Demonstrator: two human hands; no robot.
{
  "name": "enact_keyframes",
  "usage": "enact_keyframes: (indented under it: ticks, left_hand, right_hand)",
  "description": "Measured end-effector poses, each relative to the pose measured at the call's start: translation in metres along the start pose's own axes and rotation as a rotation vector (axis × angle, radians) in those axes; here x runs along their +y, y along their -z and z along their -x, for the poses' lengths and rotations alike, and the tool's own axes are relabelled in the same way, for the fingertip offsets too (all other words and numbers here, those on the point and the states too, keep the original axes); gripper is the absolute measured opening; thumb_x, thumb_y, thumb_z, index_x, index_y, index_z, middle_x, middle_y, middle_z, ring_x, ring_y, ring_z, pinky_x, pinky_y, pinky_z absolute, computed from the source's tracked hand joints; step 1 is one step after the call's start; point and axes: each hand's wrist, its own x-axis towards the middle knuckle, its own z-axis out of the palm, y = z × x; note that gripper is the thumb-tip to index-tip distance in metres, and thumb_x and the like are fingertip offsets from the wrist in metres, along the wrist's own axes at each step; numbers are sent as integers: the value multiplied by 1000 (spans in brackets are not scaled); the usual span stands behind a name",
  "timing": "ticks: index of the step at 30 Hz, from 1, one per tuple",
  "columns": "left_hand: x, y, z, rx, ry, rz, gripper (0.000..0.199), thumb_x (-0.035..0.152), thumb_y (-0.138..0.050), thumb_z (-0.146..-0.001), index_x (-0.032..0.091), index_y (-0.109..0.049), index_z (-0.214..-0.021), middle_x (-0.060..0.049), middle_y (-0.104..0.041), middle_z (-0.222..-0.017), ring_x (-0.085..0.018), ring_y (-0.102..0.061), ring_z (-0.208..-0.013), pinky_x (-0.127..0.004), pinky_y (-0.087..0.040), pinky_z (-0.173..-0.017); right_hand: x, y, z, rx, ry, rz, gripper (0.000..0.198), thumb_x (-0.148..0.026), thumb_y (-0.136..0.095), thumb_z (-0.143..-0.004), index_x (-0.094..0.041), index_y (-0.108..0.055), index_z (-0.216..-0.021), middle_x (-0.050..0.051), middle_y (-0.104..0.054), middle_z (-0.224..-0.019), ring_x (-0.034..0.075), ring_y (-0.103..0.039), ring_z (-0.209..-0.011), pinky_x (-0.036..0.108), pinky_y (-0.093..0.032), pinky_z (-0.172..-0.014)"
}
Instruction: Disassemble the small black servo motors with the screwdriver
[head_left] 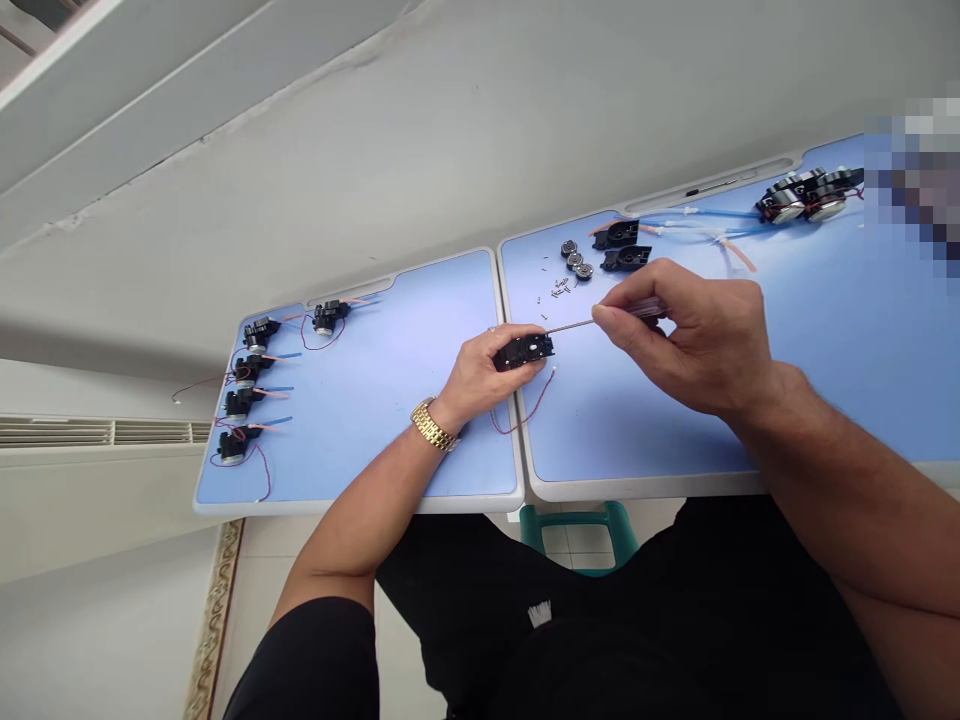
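Note:
My left hand (489, 372) grips a small black plastic housing (526, 350) with thumb and fingers along its two long sides, over the seam between the tables. A dark red wire (536, 408) trails from it, ending in a small white connector. In my right hand (690, 330) is a thin screwdriver (571, 326), its shaft pointing left and its tip at the upper right end of the housing. Whether the tip sits in a screw is too small to tell. Loose screws (560, 288) lie beyond the shaft, close to several round silver-and-black parts (575, 261).
Two black shell pieces (627, 259) lie behind my right hand. Assembled black units with wires (251, 370) line the left table's far end. More units (806, 200) and blue strips (720, 213) lie at the back right. A pen-like tool (711, 188) rests in the rear groove.

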Motion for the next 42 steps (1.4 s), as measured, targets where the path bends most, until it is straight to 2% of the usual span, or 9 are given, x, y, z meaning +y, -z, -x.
enact_keyframes:
  ticks: [5,21,28,31,34,38,42]
  left_hand:
    - [3,1,0,-10,-13,-2,33,31,-86,-99,26,-85,-132,-5,-89,-120,-20,-81,-105,-37,-66,-100]
    - [3,1,0,-14,9,-31,34,33,-86,-99,27,-85,-133,-5,-89,-122,-22,-82,-108,-40,-66,-104]
    - [0,1,0,-35,-89,-16,30,33,-86,-103,27,-83,-132,-5,-89,-122,-21,-82,-108,-39,-65,-102]
    - [-1,0,0,-51,-119,-44,28,34,-85,-105,28,-82,-132,-5,-88,-121,-21,-82,-108,-40,-66,-103]
    - [-2,0,0,-54,-106,-66,28,36,-84,-106,29,-82,-133,-5,-88,-120,-21,-81,-106,-41,-66,-103]
    - [-4,1,0,-59,-82,-75,28,36,-84,-106,30,-82,-133,-4,-88,-120,-22,-80,-105,-41,-66,-101]
    - [-5,2,0,-61,-64,-68,30,36,-84,-105,29,-82,-134,-5,-88,-122,-22,-80,-107,-41,-65,-102]
  right_hand:
    - [2,-2,0,-4,28,4,21,-44,-69,-111,-33,-75,-94,4,-85,-88,30,-84,-80,45,-63,-72]
    - [0,-5,-1,-41,33,25,20,-41,-67,-110,-33,-71,-93,3,-84,-87,28,-80,-76,45,-59,-71]
    - [0,-3,0,-173,168,140,37,-55,-55,-117,-32,-74,-95,3,-78,-77,25,-68,-65,42,-46,-65]
    - [-3,-1,1,-201,193,172,42,-52,-47,-120,-31,-73,-95,3,-78,-77,24,-67,-66,42,-45,-64]
    - [-5,-2,3,-192,189,189,34,-44,-48,-120,-31,-72,-100,4,-78,-80,25,-70,-69,41,-47,-64]
    - [-3,-2,3,-147,252,206,23,-32,-51,-117,-28,-72,-111,5,-82,-89,26,-74,-75,42,-52,-67]
    - [-3,2,3,-184,266,164,23,-25,-50,-115,-28,-72,-121,10,-86,-110,30,-81,-93,46,-60,-81]
